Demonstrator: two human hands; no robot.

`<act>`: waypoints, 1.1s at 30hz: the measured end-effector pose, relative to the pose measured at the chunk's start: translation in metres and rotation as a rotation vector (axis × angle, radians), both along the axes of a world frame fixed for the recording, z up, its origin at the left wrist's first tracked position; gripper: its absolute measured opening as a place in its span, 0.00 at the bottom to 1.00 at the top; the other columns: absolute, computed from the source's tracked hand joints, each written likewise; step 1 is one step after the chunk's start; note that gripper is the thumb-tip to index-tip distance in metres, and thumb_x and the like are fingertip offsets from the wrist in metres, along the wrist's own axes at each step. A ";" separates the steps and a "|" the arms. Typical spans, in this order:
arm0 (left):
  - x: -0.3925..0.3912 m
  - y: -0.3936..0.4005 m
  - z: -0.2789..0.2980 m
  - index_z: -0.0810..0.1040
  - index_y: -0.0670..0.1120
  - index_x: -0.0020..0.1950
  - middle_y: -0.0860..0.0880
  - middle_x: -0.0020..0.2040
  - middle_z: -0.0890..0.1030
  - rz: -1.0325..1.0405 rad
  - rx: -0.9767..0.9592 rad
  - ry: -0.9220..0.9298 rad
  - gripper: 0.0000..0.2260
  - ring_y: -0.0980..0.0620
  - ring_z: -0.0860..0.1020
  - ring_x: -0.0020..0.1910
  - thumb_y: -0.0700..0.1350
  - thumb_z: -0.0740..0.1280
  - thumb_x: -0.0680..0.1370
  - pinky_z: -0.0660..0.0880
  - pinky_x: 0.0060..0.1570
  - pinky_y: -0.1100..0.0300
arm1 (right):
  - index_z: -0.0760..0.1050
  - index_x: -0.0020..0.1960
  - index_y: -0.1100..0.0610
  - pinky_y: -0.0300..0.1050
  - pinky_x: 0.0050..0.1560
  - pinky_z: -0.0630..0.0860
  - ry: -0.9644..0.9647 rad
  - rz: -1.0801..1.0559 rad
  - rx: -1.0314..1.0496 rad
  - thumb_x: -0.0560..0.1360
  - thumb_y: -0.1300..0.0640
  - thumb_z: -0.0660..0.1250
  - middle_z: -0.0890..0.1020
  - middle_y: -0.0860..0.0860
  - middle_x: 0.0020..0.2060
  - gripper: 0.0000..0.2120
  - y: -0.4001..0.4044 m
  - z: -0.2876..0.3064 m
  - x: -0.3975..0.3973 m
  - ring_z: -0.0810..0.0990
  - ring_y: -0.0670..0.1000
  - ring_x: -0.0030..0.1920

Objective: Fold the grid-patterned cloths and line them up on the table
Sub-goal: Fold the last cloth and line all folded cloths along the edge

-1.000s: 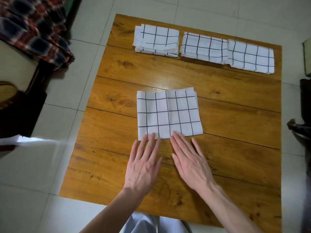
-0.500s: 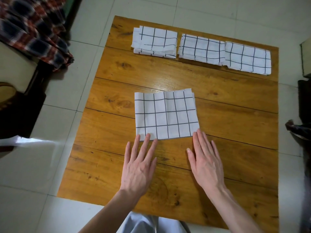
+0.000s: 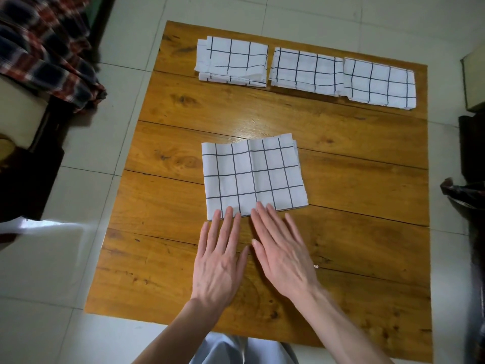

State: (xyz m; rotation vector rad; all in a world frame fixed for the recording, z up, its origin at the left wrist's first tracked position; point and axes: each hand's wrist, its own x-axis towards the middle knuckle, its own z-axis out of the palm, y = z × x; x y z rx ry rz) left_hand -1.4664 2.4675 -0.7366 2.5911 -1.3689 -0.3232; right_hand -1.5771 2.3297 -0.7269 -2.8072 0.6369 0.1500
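A folded white cloth with a black grid [image 3: 253, 177] lies flat in the middle of the wooden table [image 3: 354, 185]. My left hand [image 3: 219, 258] and my right hand [image 3: 282, 248] lie flat side by side just below it, fingers spread, fingertips resting on the cloth's near edge. Neither hand holds anything. Along the table's far edge sit three folded grid cloths in a row: one at the left [image 3: 233, 61], one in the middle [image 3: 305, 70], one at the right [image 3: 380, 84]; the middle and right ones touch.
A plaid red and dark blue fabric [image 3: 44, 46] hangs over furniture at the upper left. Dark objects [image 3: 469, 195] stand past the table's right edge. White floor tiles [image 3: 39, 271] surround the low table.
My right hand slid right to the cloth's lower right corner, then came back left beside my left hand at the middle of the near edge. The cloth stayed in place.
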 end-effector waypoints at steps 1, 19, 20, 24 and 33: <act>0.001 0.000 0.000 0.53 0.45 0.85 0.45 0.85 0.54 0.022 0.011 -0.001 0.29 0.43 0.50 0.85 0.55 0.54 0.86 0.53 0.82 0.41 | 0.49 0.86 0.54 0.56 0.82 0.53 0.020 0.015 0.008 0.88 0.44 0.44 0.50 0.49 0.85 0.28 0.000 -0.001 0.002 0.47 0.48 0.84; 0.025 0.016 0.002 0.47 0.52 0.86 0.48 0.86 0.48 -0.068 0.134 -0.008 0.32 0.44 0.44 0.85 0.63 0.51 0.86 0.52 0.81 0.40 | 0.43 0.86 0.53 0.56 0.83 0.51 0.095 -0.311 -0.060 0.87 0.37 0.43 0.48 0.50 0.85 0.34 -0.037 -0.007 -0.027 0.46 0.49 0.84; 0.025 0.015 0.002 0.47 0.52 0.86 0.48 0.86 0.48 -0.065 0.136 -0.006 0.32 0.44 0.44 0.85 0.63 0.51 0.86 0.53 0.81 0.39 | 0.44 0.86 0.53 0.56 0.83 0.51 0.092 -0.312 -0.056 0.87 0.37 0.43 0.48 0.50 0.85 0.34 -0.037 -0.006 -0.026 0.46 0.49 0.84; 0.025 0.013 0.004 0.49 0.53 0.86 0.48 0.86 0.50 -0.060 0.133 -0.017 0.30 0.44 0.45 0.85 0.62 0.50 0.86 0.52 0.81 0.35 | 0.56 0.84 0.55 0.58 0.80 0.62 0.033 -0.372 -0.016 0.87 0.40 0.48 0.58 0.53 0.84 0.30 -0.036 0.005 -0.017 0.57 0.53 0.83; 0.025 0.010 0.003 0.54 0.51 0.86 0.47 0.86 0.52 -0.063 0.120 -0.011 0.29 0.43 0.47 0.85 0.59 0.53 0.86 0.51 0.80 0.34 | 0.63 0.79 0.58 0.55 0.63 0.75 0.003 -0.871 0.153 0.80 0.38 0.67 0.77 0.56 0.67 0.36 -0.049 0.039 0.036 0.75 0.58 0.66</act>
